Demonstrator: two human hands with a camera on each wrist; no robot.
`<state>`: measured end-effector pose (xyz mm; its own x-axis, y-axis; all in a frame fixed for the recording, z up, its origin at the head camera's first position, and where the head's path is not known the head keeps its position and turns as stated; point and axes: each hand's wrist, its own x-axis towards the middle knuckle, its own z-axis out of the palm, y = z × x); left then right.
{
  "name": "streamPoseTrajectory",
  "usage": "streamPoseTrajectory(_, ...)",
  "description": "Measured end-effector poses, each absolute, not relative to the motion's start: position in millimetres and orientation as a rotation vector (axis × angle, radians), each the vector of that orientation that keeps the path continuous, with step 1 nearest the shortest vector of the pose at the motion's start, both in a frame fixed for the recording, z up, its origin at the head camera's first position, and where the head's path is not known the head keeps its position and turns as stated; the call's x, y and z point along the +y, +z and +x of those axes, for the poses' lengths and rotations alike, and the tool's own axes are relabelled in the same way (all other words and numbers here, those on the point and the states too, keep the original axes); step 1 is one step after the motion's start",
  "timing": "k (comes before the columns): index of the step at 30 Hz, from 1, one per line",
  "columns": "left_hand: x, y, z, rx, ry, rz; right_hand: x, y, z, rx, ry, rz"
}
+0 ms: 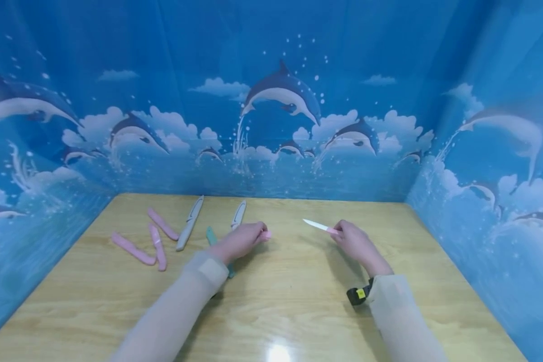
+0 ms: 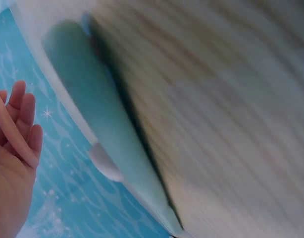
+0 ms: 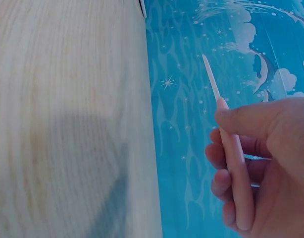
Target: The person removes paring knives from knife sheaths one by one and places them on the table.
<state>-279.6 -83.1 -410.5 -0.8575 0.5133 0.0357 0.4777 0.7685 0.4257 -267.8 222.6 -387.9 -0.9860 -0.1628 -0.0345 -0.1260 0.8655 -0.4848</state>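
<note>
In the head view my right hand (image 1: 353, 241) grips a small knife (image 1: 317, 224) with a pink handle and a white blade, raised above the table. The right wrist view shows the thumb on the upper handle (image 3: 236, 173) and the fingers curled round it, with the blade pointing up and away. Left of it, my left hand (image 1: 242, 240) holds a slim pink piece (image 1: 265, 235), mostly hidden by the fingers. In the left wrist view this curved pink piece (image 2: 14, 131) lies across the palm; its kind is unclear. Beneath the left forearm lies a green-handled piece (image 1: 211, 235), partly covered.
Several pink, knife-handle-shaped pieces (image 1: 133, 249) lie on the table's left side. A grey-handled knife (image 1: 190, 223) lies beside them, and another pale knife (image 1: 238, 213) is behind my left hand. The wooden table (image 1: 294, 296) meets a blue dolphin-print curtain (image 1: 271, 176) at its back and sides.
</note>
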Motion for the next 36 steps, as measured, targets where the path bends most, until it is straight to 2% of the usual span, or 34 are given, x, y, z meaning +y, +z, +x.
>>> streamPoseTrajectory(7,-64.2,-412.7,-279.7,2.929,0.564,1.005,226.8,-396.9,-268.2,2.98,-0.857,-0.087)
streamPoseTrajectory(18,-31.4,-413.9,-287.8,2.876,0.448,1.306,241.3,-408.2,-276.4,2.991,-0.895,-0.005)
streamPoseTrajectory(36,21.9,-404.2,-299.1,2.752,0.087,1.499,258.1,-417.6,-287.1,2.986,-0.815,0.118)
